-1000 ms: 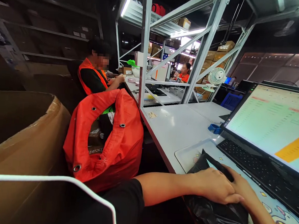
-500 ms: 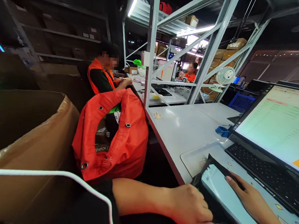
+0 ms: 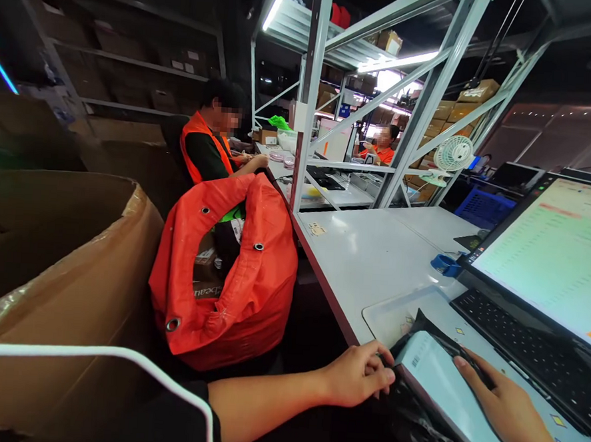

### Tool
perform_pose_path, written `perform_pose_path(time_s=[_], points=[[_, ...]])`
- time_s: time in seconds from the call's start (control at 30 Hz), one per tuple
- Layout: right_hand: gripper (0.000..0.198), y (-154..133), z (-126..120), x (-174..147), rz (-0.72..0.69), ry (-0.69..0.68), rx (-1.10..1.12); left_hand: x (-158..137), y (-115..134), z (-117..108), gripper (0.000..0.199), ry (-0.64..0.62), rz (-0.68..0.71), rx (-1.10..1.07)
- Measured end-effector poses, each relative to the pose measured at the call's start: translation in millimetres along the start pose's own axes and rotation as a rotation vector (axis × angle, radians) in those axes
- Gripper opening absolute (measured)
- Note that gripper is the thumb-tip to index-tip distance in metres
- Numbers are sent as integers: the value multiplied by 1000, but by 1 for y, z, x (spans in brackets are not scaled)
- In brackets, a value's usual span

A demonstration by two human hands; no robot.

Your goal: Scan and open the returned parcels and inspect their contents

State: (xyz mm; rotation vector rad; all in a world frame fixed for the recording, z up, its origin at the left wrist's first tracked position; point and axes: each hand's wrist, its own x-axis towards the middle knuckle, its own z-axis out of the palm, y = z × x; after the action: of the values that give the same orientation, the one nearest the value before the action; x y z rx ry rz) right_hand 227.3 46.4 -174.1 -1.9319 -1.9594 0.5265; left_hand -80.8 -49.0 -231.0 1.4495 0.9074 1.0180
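Observation:
A pale blue-white box (image 3: 446, 383) with a small barcode lies at the table's front edge, partly wrapped by a black plastic bag (image 3: 423, 422). My right hand (image 3: 505, 400) grips the box from its right side, thumb on the top face and the other fingers mostly hidden. At the box's left end, my left hand (image 3: 358, 378) has its fingers curled against the edge of the black bag, in a pinch. The bag hangs loose and crumpled below the box.
A laptop (image 3: 548, 263) stands right of the box, on a patterned mat (image 3: 400, 314). Blue tape (image 3: 445, 265) sits behind. Left are a red bag (image 3: 271, 293) holding parcels and a large carton (image 3: 97, 269). A white cable (image 3: 117, 353) crosses low. Two people in orange sit beyond.
My left hand has moved up and slightly left along the black bag, from its lower part to near the box's far left corner. My right hand stays on the box.

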Motion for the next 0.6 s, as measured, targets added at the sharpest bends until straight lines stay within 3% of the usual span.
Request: perform_pose_path(time_s=[0.17,0.47,0.6], points=[[87,-13,-1,-25,-46,113,-36,3,19,-3,83,6,-165,51],[58,-25,-10,-53,-95,411,9,-4,45,-11,78,48,-195,422],[56,-36,-16,-79,-12,497,34,-7,54,-12,82,-108,-186,428]])
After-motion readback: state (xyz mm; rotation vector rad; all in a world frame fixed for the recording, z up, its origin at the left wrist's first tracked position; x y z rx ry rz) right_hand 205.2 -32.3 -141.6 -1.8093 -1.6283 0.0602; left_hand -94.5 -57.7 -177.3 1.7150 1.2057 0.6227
